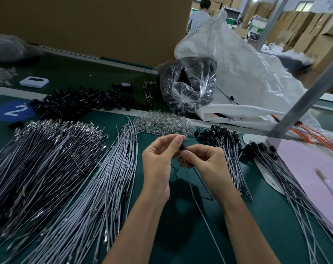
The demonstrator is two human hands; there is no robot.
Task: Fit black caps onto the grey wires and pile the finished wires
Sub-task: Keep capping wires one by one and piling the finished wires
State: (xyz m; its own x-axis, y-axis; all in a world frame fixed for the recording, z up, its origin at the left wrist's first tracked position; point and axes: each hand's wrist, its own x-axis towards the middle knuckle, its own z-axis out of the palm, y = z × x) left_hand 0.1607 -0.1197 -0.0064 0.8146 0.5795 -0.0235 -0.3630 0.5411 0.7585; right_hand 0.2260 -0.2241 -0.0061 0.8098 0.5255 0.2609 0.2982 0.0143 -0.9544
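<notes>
Green matting with a dull, smooth face covers the work surface (181,244), behind which stands a flat brown cardboard panel (95,25). To the right slumps a large white woven sack (247,73), crumpled and semi-translucent. Two broad, fanned heaps of thin, flexible grey wires (38,159) fill the left half of the surface, the outer heap ending in bright metal terminals, the inner heap (97,187) paler and more evenly laid. Right of the hands lie the finished wires (230,149), piled with their capped ends bunched at the far side; a second such pile overlaps a matt pink sheet (310,164). At the far side sits a knotted, glossy clear plastic bag (188,84) full of dark parts. Left of it lie the loose black caps (76,101), small cylinders in a low mound, and nearer the hands a heap of glittering transparent pieces (162,122). At centre, above the surface, the left hand (158,161) pinches the upper end of one black cap (182,146) between thumb and forefinger. Just below it the right hand (205,161) pinches a grey wire (200,212), which trails in a slack curve toward the near edge.
</notes>
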